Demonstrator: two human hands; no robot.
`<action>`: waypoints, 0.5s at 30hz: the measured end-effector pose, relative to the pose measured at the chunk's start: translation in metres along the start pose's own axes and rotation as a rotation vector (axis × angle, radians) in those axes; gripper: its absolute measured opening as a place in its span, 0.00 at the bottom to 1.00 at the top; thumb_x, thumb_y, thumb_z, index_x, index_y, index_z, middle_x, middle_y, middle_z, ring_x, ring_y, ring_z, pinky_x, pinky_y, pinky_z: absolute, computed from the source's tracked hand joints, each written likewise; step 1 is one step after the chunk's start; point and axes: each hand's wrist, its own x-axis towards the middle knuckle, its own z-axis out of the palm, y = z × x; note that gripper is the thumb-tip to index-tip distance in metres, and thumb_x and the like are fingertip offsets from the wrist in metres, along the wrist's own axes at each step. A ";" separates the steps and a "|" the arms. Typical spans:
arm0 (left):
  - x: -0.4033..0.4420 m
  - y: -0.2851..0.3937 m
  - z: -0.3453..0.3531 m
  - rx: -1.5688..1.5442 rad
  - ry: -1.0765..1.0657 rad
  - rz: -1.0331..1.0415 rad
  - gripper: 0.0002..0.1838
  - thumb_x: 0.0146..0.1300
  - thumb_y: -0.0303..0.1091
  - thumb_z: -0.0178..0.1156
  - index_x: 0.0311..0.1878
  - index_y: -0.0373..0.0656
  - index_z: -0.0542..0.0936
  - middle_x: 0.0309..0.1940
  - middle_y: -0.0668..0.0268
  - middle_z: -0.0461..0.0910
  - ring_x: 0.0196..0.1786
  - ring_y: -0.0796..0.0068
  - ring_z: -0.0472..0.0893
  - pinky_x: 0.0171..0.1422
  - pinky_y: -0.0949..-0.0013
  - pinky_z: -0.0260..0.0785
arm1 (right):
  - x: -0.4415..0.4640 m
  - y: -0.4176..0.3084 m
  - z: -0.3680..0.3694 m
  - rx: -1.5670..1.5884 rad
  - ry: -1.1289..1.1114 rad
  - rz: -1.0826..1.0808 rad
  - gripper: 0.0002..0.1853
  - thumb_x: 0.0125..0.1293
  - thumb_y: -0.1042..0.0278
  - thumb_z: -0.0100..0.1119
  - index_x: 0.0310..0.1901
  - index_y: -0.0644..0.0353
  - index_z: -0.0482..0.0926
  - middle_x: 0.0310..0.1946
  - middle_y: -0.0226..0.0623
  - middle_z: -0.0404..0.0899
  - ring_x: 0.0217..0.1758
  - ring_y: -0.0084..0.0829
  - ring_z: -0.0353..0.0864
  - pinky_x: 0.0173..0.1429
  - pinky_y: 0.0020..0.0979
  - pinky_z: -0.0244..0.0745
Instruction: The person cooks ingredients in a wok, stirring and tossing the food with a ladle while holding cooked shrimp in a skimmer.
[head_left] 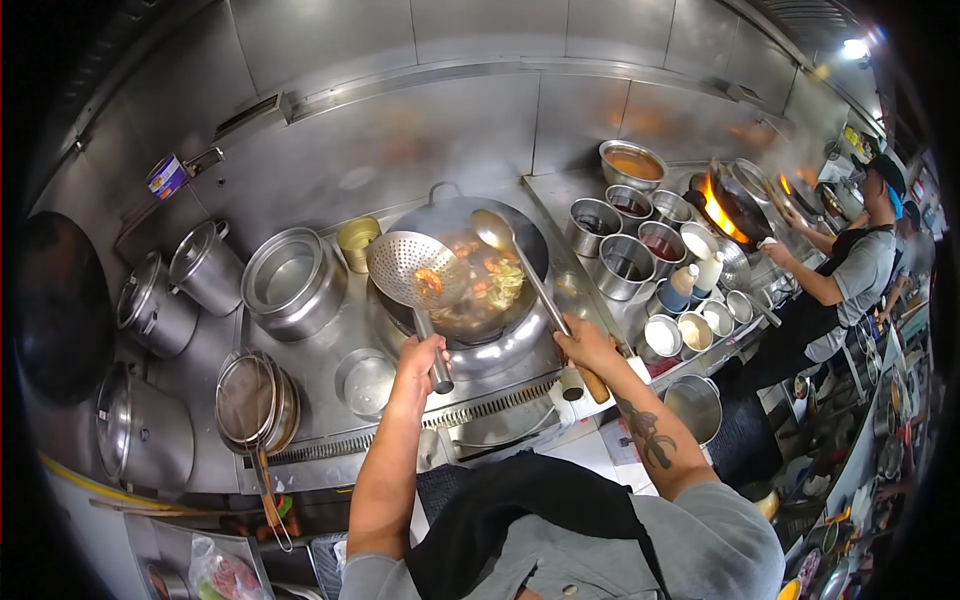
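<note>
A large wok (pixel 520 225) sits on the steel range, with vegetables and orange pieces (pixel 495 285) in it under light steam. My left hand (pixel 424 362) is closed on the handle of a perforated strainer (pixel 405 262). The strainer's bowl is over the wok's left side and holds a few orange pieces. My right hand (pixel 588 342) grips the long handle of a ladle (pixel 493 230). The ladle's bowl is over the back of the wok, to the right of the strainer.
Steel pots (pixel 290 282) and stacked wire strainers (pixel 247 400) stand to the left. Sauce containers (pixel 622 265) and squeeze bottles (pixel 680 285) stand to the right. Farther right, a co-worker (pixel 868 255) holds a pan (pixel 742 215) with flames. A steel bucket (pixel 692 408) is near my right forearm.
</note>
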 end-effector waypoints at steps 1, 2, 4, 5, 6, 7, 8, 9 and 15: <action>0.002 -0.001 0.002 0.015 -0.006 -0.004 0.04 0.54 0.24 0.57 0.31 0.37 0.71 0.21 0.63 0.72 0.19 0.72 0.74 0.19 0.67 0.69 | 0.000 -0.002 0.003 0.024 -0.001 0.053 0.13 0.65 0.67 0.54 0.46 0.66 0.74 0.20 0.32 0.73 0.14 0.24 0.70 0.18 0.28 0.65; 0.004 -0.002 0.004 0.030 -0.010 -0.008 0.05 0.55 0.24 0.57 0.32 0.37 0.71 0.21 0.63 0.72 0.19 0.72 0.74 0.19 0.67 0.69 | 0.003 0.001 0.005 0.091 -0.063 0.108 0.12 0.65 0.67 0.54 0.45 0.65 0.74 0.20 0.31 0.73 0.14 0.23 0.70 0.18 0.27 0.65; 0.007 -0.006 0.012 0.054 -0.008 -0.001 0.06 0.54 0.24 0.57 0.33 0.37 0.70 0.21 0.63 0.72 0.19 0.72 0.75 0.19 0.66 0.69 | 0.012 0.011 0.011 0.226 -0.189 0.214 0.10 0.66 0.66 0.54 0.42 0.63 0.73 0.20 0.29 0.72 0.13 0.21 0.69 0.17 0.26 0.65; 0.008 -0.008 0.016 0.065 -0.007 0.004 0.06 0.54 0.24 0.57 0.34 0.37 0.70 0.21 0.63 0.72 0.19 0.72 0.75 0.19 0.66 0.69 | 0.014 0.015 0.013 0.295 -0.198 0.234 0.09 0.66 0.66 0.54 0.41 0.62 0.73 0.20 0.28 0.71 0.13 0.21 0.69 0.16 0.25 0.64; 0.010 -0.010 0.020 0.081 0.007 0.014 0.07 0.54 0.24 0.57 0.34 0.37 0.70 0.21 0.63 0.72 0.19 0.72 0.75 0.19 0.66 0.69 | 0.016 0.019 0.014 0.363 -0.208 0.256 0.07 0.66 0.66 0.53 0.40 0.60 0.72 0.19 0.27 0.71 0.13 0.20 0.69 0.15 0.25 0.64; 0.009 -0.011 0.025 0.098 0.022 0.022 0.07 0.53 0.24 0.57 0.34 0.37 0.69 0.21 0.63 0.72 0.19 0.72 0.75 0.19 0.65 0.69 | 0.016 0.019 0.015 0.432 -0.218 0.278 0.06 0.67 0.66 0.53 0.39 0.59 0.71 0.19 0.26 0.71 0.13 0.20 0.68 0.15 0.24 0.64; 0.008 -0.011 0.030 0.115 0.036 0.029 0.08 0.53 0.24 0.58 0.34 0.38 0.69 0.21 0.63 0.72 0.19 0.72 0.74 0.19 0.65 0.69 | 0.016 0.020 0.014 0.452 -0.214 0.311 0.08 0.67 0.66 0.53 0.41 0.60 0.71 0.20 0.27 0.70 0.13 0.21 0.69 0.15 0.26 0.65; 0.007 -0.011 0.034 0.128 0.050 0.018 0.08 0.52 0.23 0.57 0.34 0.38 0.69 0.20 0.63 0.72 0.19 0.71 0.74 0.19 0.65 0.69 | 0.016 0.020 0.013 0.472 -0.209 0.343 0.09 0.66 0.66 0.53 0.43 0.61 0.71 0.21 0.28 0.70 0.14 0.21 0.69 0.15 0.27 0.65; 0.021 -0.018 0.046 0.162 0.062 0.040 0.07 0.52 0.22 0.57 0.33 0.37 0.70 0.20 0.63 0.72 0.17 0.71 0.74 0.18 0.67 0.67 | 0.017 0.018 0.005 0.678 -0.231 0.458 0.10 0.67 0.65 0.53 0.46 0.58 0.70 0.22 0.28 0.71 0.15 0.22 0.69 0.16 0.29 0.66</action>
